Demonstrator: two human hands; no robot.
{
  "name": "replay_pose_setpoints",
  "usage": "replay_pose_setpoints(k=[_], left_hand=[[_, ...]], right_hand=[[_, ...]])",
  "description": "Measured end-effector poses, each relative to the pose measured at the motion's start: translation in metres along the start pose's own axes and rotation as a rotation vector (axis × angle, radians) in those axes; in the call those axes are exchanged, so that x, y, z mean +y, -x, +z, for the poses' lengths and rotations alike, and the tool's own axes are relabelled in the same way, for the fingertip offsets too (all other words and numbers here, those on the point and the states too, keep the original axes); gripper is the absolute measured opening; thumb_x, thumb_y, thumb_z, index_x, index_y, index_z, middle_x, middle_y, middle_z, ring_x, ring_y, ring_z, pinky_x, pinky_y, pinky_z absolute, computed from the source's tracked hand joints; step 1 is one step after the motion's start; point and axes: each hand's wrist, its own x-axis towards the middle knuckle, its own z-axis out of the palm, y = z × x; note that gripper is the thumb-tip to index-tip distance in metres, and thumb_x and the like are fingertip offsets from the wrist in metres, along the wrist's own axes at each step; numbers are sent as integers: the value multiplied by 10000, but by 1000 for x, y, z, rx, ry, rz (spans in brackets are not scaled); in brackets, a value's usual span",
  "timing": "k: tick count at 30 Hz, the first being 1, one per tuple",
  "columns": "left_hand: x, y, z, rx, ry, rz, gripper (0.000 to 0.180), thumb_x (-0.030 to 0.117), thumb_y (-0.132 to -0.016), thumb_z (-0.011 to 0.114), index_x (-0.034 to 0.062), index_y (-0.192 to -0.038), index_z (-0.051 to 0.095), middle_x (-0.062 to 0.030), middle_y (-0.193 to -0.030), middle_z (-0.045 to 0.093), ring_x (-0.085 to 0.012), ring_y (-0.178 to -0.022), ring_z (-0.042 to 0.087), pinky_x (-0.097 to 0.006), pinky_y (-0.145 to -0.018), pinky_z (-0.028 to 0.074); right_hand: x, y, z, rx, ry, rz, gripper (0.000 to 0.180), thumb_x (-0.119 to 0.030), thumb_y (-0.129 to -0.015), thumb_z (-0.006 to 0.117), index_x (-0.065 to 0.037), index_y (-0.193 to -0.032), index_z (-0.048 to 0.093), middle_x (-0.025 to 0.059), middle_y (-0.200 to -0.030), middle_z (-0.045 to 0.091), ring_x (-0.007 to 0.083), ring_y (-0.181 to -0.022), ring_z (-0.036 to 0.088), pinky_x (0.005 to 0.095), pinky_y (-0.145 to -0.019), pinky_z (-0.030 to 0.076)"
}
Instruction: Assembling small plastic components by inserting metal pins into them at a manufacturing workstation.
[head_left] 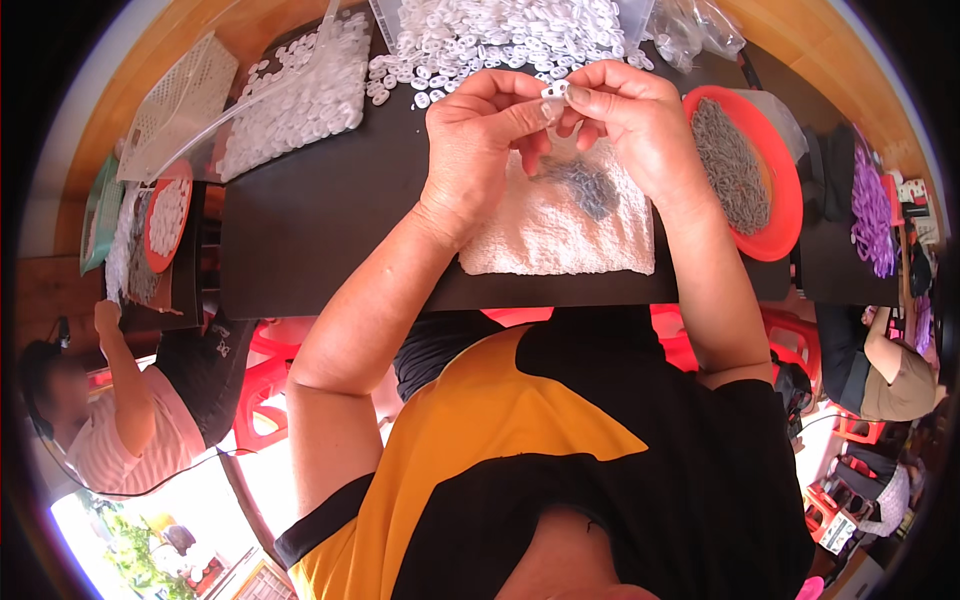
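White holed piece (556, 88) is resting just right of our left fingers (520, 121), which are pinching its left end, and just left of our right fingers (605, 104), which are clamping its right, neither nearer. Its long axis is apparently running sideways. It is looking small, rounded, dark-holed.

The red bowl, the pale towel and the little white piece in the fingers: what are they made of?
Red bowl: probably smooth plastic, judging by its even colour and clean rim. Pale towel: looks like soft cloth, maybe cotton, because its surface is fuzzy and rumpled. Little white piece: perhaps hard, smooth plastic, from its bright, rounded shape, but it's too small to be sure.
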Motion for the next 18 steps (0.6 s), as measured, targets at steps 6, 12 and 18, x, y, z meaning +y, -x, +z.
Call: replay_pose_setpoints(k=[6, 12, 18], left_hand=[[0, 0, 2, -100, -75, 70, 232, -40, -834, 685, -41, -1055, 616, -102, -879, 678, -134, -689, 635, -236, -517, 465], [1, 2, 0, -183, -234, 118, 288, -49, -814, 708, -38, -1087, 615, -95, -891, 683, -118, -750, 649, -214, -532, 468], [1, 4, 2, -205, -276, 184, 282, -49, -784, 742, -33, -1035, 616, -108, -897, 699, -140, -780, 699, -203, -592, 518]], right_hand=[[-7, 1, -11, -143, 145, 64, 190, -207, -881, 639, -20, -891, 668, 25, -743, 641, 100, -667, 601, 221, -584, 444], [-12, 1, -11, -207, 158, 149, 199, -230, -879, 625, -35, -856, 657, 10, -693, 614, 95, -636, 593, 217, -551, 428], [-16, 2, -13, -207, 161, 146, 222, -248, -890, 632, -29, -863, 660, 14, -690, 617, 96, -619, 600, 218, -547, 435]])
